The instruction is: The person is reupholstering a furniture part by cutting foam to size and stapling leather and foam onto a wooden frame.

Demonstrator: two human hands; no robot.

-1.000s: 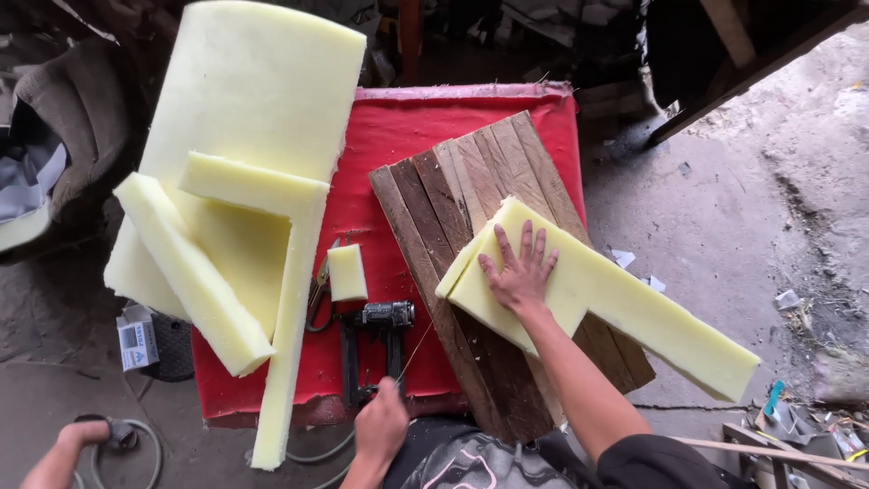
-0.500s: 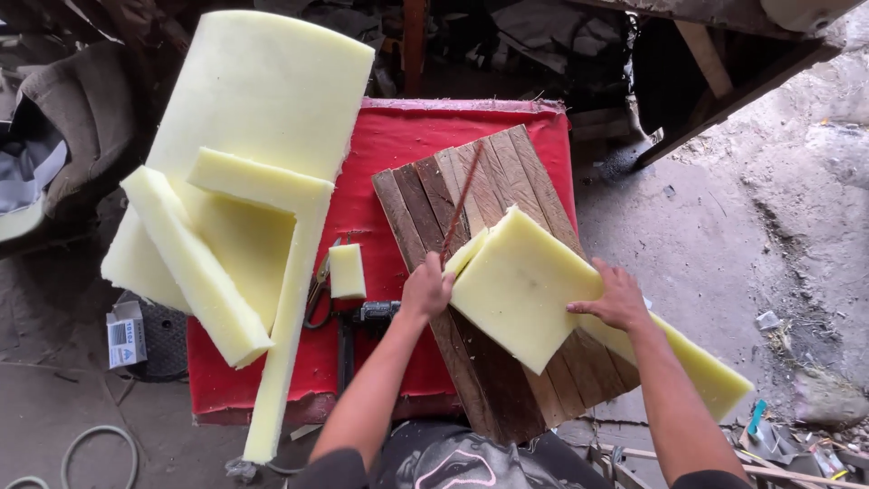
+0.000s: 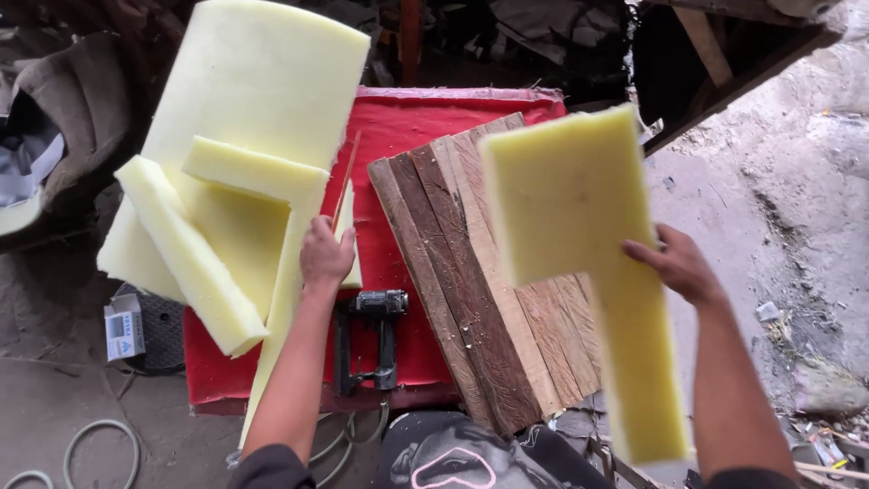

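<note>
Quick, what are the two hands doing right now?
Left hand: closed around a thin reddish-brown stick; grip partly hidden.
Right hand: holding up a big L-shaped pale yellow foam piece.

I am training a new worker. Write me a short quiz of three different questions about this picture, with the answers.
1. True or false: the right hand holds the L-shaped foam piece up above the wooden board.
2. Which thing does the left hand touch? A) staple gun B) small foam block C) hose
3. Fill in: the staple gun lies on the ___ table cover.

Key: 1 true; 2 B, the small foam block; 3 red.
</note>
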